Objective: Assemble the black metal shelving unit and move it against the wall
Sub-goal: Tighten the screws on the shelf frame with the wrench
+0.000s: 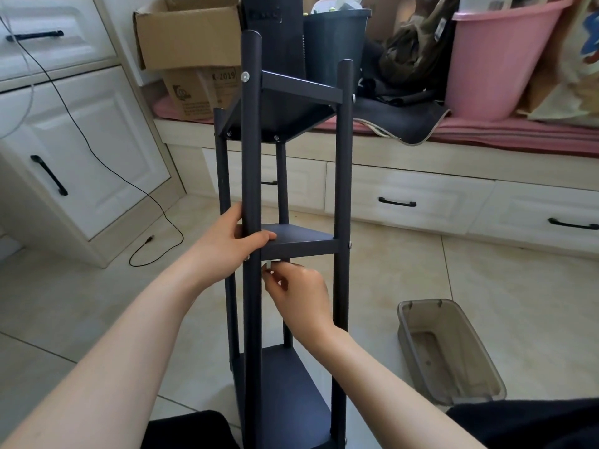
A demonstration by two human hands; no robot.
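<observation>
Pale floor tiles [486,286] carry the work, with white drawers [405,196] under a bench along the far side and a cardboard box [188,43], a dark bin [334,37] and a pink tub [499,56] piled on top. A clear plastic tray [453,351] lies on the tiles to the right, and a black cable [97,157] trails past the cabinet on the left.

The shelf unit [278,234] stands upright between the person's knees, well away from any wall, with three shelves already fixed to its four posts. The left hand [227,244] grips the near post [251,157] at the level of the middle shelf [298,239], fingers curled round it and the thumb lying across its front. The right hand [298,290] is just under that shelf's near corner, thumb and fingertips pinched on a small pale part [268,264], probably a nut or a key; it is too small to tell.

The step looks like tightening the fastener at this corner. To do it well, the left hand should keep the post pressed against the shelf edge so the holes stay lined up, and the right should turn the part squarely, without cross-threading. It should be snugged only after the shelf sits level. Once every joint is firm, the unit can go to the wall.
</observation>
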